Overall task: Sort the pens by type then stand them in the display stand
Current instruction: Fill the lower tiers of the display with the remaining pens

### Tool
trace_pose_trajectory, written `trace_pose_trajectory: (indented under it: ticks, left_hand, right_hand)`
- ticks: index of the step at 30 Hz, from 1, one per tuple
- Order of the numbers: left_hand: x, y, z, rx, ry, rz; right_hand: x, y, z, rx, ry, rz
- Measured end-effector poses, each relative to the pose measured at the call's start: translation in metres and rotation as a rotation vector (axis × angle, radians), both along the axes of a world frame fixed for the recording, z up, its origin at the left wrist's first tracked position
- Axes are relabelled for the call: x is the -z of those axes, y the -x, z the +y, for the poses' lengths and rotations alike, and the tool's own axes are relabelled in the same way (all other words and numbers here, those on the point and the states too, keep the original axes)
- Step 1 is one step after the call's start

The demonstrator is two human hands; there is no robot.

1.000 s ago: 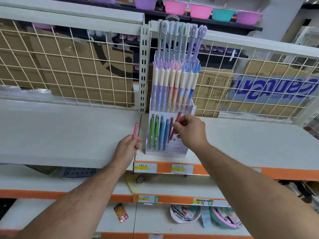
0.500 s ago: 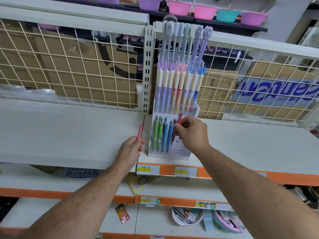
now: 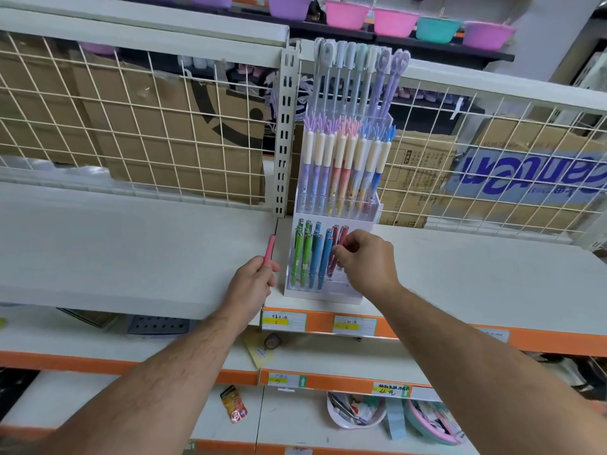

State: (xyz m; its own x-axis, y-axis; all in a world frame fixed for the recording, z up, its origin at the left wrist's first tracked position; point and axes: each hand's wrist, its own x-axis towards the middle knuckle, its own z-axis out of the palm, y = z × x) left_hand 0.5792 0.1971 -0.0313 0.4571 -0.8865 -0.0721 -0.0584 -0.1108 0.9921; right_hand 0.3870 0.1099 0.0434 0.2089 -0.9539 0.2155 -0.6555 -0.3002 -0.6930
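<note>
Left hand (image 3: 253,284): curled round the lower end of a pink pen (image 3: 270,249), which it holds upright, just left of the display stand (image 3: 323,295) and above the shelf (image 3: 131,257).
Right hand (image 3: 368,262): thumb and fingertips pinch a dark red pen (image 3: 343,236) partway down its barrel; the other fingers are bent in loosely.
Dark red pen: upright in the front tier of the stand, rightmost of the row; a second dark red pen (image 3: 334,239) stands just left of it.
Front tier, remainder: green pens (image 3: 300,254) at the left and blue pens (image 3: 320,257) in the middle, all upright.
Middle tier: cream-capped pens (image 3: 341,156) with tufted tops, running purple, pink and blue from left to right.
Rear tier: tall thin pastel pens (image 3: 354,77), the highest row.
Display stand: white base with clear walls, stepped; it stands near the shelf's front edge, beside a slotted upright post (image 3: 286,133).
Shelf edge: orange strip with price labels (image 3: 284,320) below the stand.
Behind: wire mesh panel (image 3: 131,126) with cardboard boxes (image 3: 197,149) beyond it.
Above: plastic bowls (image 3: 348,14) in pink, purple and teal.
Below: small baskets (image 3: 356,413) of oddments on a lower shelf.
</note>
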Motion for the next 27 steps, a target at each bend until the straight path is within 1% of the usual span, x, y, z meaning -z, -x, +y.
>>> trace_pose_trajectory:
  ticks: [7,18,23,27]
  left_hand:
    - [-0.001,0.000,0.001,0.009,-0.006,-0.013]
    - [-0.004,0.003,0.003,0.022,0.000,-0.018]
    - [-0.007,0.006,0.007,0.040,0.028,-0.054]
    - [-0.003,0.015,0.020,0.060,0.071,-0.078]
  right_hand:
    - [0.009,-0.005,0.002,-0.010,-0.002,0.088]
    - [0.013,-0.002,0.002,0.024,-0.047,0.065]
    - [0.012,0.007,0.010,0.040,-0.014,0.058]
    - [0.013,0.014,0.025,0.023,0.006,0.006]
